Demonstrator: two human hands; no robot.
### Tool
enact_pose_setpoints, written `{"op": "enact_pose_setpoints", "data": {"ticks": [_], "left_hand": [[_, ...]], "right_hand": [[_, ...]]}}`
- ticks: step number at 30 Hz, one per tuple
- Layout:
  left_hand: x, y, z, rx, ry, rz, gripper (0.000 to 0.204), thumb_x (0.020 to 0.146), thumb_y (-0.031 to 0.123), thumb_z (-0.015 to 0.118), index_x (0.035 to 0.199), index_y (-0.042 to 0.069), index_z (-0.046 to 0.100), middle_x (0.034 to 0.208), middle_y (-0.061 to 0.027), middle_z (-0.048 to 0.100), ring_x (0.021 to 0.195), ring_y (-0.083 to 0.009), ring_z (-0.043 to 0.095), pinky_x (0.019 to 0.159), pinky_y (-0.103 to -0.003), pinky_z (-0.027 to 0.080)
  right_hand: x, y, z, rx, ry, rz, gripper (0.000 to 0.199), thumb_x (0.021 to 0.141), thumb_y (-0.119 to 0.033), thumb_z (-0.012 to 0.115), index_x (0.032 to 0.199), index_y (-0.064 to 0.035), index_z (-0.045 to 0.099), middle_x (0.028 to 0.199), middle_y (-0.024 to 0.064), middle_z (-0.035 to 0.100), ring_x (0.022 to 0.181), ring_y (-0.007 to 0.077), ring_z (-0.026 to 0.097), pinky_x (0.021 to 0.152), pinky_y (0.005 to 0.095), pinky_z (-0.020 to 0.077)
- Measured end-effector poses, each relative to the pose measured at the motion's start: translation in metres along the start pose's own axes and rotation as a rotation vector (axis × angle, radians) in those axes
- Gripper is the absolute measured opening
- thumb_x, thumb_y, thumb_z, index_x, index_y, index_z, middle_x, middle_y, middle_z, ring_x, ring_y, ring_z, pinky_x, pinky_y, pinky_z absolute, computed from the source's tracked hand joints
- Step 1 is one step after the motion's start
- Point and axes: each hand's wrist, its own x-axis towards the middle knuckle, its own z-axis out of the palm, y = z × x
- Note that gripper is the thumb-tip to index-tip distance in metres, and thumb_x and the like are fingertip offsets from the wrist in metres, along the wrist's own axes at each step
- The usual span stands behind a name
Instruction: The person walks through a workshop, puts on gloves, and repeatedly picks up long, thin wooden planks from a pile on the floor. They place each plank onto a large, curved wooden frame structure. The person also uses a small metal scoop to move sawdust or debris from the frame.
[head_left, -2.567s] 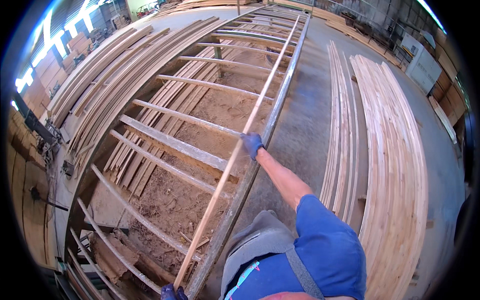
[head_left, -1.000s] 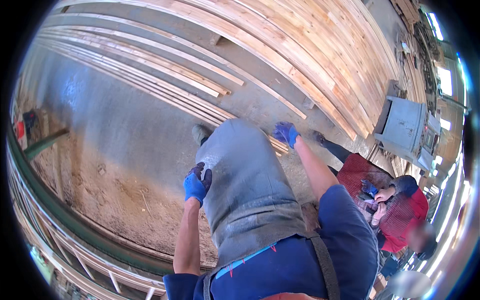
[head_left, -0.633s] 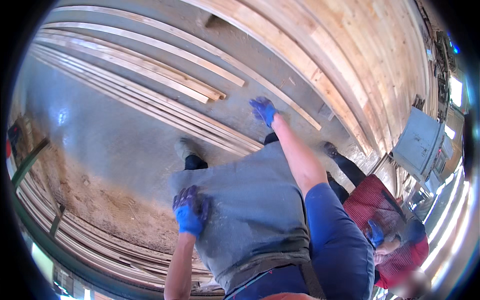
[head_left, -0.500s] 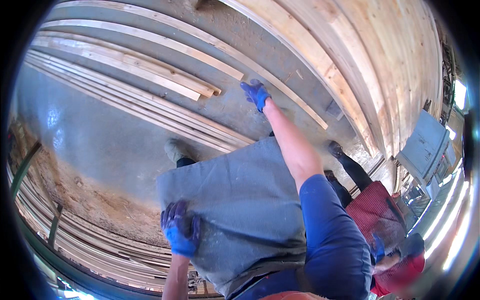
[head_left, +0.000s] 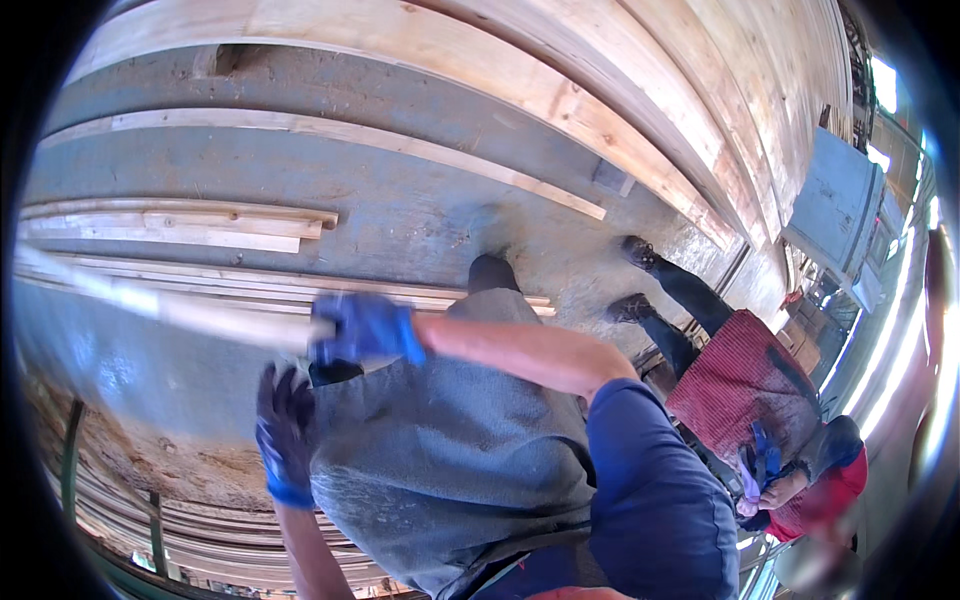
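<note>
Right hand (head_left: 365, 328) (blue glove) closed round end of a long wooden slat (head_left: 150, 305), blurred; left hand (head_left: 285, 430) open, fingers spread, empty, just below it

1. The wooden slat (head_left: 170, 312) in my right hand (head_left: 365, 328) is smeared with motion blur, and its far end runs off the frame at 9 o'clock.
2. My grey apron (head_left: 450, 450) hides my legs.
3. My left hand (head_left: 285, 430) is blurry, so I can't tell its grip.
</note>
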Motion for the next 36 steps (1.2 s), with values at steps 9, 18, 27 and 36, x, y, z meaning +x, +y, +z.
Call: {"op": "enact_pose_setpoints", "data": {"ticks": [9, 18, 27, 36], "left_hand": [[-0.005, -0.021, 0.067, -0.668, -0.216, 0.108, 0.041, 0.092, 0.048, 0.053, 0.096, 0.007, 0.055, 0.068, -0.0058, 0.05, 0.065, -0.0227, 0.052, 0.07, -0.044, 0.049], [-0.051, -0.064, 0.06, -0.716, -0.26, 0.173, 0.039, 0.095, 0.039, 0.051, 0.107, 0.003, 0.058, 0.072, -0.0073, 0.054, 0.067, -0.023, 0.054, 0.073, -0.043, 0.048], [-0.225, -0.046, 0.055, -0.86, -0.283, 0.135, 0.043, 0.095, 0.039, 0.052, 0.112, 0.0, 0.058, 0.073, -0.0071, 0.056, 0.067, -0.022, 0.054, 0.071, -0.041, 0.048], [-0.362, -0.096, 0.009, -0.859, -0.342, 0.286, 0.067, 0.091, 0.062, 0.045, 0.115, 0.001, 0.056, 0.07, -0.0058, 0.054, 0.062, -0.0205, 0.054, 0.064, -0.037, 0.049]], "right_hand": [[-0.102, 0.28, -0.162, -0.902, 0.588, 0.701, 0.079, 0.075, -0.037, 0.072, 0.14, -0.007, 0.039, 0.137, 0.0209, 0.048, 0.123, 0.0348, 0.05, 0.104, 0.0425, 0.0392], [-0.104, 0.267, -0.188, -1.071, 0.23, 0.441, 0.042, 0.072, -0.027, 0.067, 0.108, -0.0072, 0.06, 0.092, 0.0168, 0.064, 0.087, 0.032, 0.064, 0.079, 0.043, 0.0507], [-0.139, -0.093, -0.12, -0.527, 0.253, 0.153, 0.068, 0.071, -0.029, 0.067, 0.132, -0.006, 0.046, 0.109, 0.0245, 0.063, 0.099, 0.0398, 0.062, 0.087, 0.0442, 0.0498], [-0.086, -0.388, 0.085, -0.491, 0.108, -0.39, 0.07, 0.08, -0.04, 0.063, 0.129, 0.0059, 0.044, 0.109, 0.0289, 0.062, 0.101, 0.0412, 0.062, 0.089, 0.0436, 0.0489]]}}
